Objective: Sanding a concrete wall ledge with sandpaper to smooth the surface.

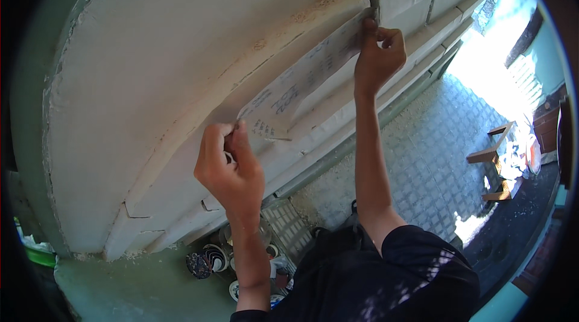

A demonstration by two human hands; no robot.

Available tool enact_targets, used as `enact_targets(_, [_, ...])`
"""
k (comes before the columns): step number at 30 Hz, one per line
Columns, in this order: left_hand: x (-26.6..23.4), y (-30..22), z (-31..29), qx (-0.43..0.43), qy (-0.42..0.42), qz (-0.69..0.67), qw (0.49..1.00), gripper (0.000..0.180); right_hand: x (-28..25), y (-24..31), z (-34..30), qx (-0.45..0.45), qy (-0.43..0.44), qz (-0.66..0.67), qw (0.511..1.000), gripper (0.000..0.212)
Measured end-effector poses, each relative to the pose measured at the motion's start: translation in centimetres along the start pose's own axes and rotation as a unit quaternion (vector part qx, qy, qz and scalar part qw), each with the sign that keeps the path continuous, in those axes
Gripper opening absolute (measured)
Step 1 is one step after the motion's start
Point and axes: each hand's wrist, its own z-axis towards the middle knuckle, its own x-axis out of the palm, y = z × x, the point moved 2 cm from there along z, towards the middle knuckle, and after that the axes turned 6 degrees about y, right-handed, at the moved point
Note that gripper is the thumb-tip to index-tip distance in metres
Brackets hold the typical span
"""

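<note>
A long, pale sheet of sandpaper, with rows of blue print on the side that shows, stretches slantwise between my two hands. My left hand pinches its near, lower end between thumb and fingers. At the far, upper end, my right hand is closed on the other edge, with the thumb raised along it. A lower corner of the sheet hangs loose near my left hand. Right behind the sheet runs an off-white wall moulding with worn brown patches. Whether the sheet touches the moulding, I cannot tell.
Stepped ledges run along the wall below the sheet. Paint cans and other containers stand at the wall's foot, beside my left forearm. A patterned tile floor lies to the right, with a wooden stool farther off.
</note>
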Motion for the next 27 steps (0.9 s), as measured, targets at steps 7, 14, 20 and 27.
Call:
enact_targets(7, [-4.1,3.3,-3.8,-0.093,-0.033,0.077,0.992,0.018,0.2,1.5,-3.3,-0.141,0.069,0.031,0.987,0.027])
enact_targets(14, [-2.1,1.9,-0.8,0.019,-0.035,0.051,0.998,0.021,0.8,1.2,-3.0,-0.030,-0.007,0.039,0.999,0.036])
enact_targets(20, [-4.5,2.1,-3.5,-0.067,-0.029,0.068,0.995,0.019,0.3,3.0,-2.4,-0.132,0.076,0.004,0.988,0.029])
enact_targets(27, [-6.5,4.0,-2.5,-0.091,-0.072,0.112,0.987,0.019,1.3,4.6,-6.6,-0.033,0.077,0.061,0.995,0.035])
